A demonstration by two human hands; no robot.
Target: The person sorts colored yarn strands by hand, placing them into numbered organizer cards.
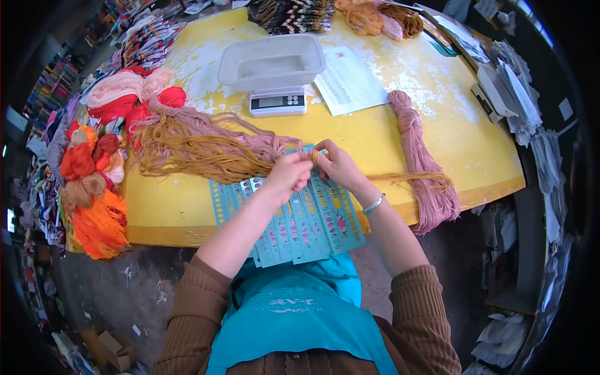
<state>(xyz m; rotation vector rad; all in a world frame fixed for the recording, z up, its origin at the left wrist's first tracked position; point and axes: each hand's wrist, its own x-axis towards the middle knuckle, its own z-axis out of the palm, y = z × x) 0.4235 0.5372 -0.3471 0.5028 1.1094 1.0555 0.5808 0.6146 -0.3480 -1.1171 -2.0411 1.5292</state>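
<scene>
My left hand (292,173) is closed, its fingertips pinched near the end of the thread strands. Close beside it, my right hand (337,165) grips a small turn of golden-brown thread (314,157) between thumb and fingers. Golden-brown strands (387,177) run from that hand out to the right, over a twisted mauve skein (415,144). To the left lie loose mauve and golden-brown embroidery threads (212,147). Under both hands are overlapping turquoise cards (294,234) with rows of punched holes, hanging over the table's front edge.
A digital scale (278,102) carries a clear plastic tray (272,62), with a printed sheet (350,81) beside it. Red and pink skeins (128,94) and orange threads (100,222) cover the yellow table's (169,209) left side. Papers (512,87) crowd the right edge.
</scene>
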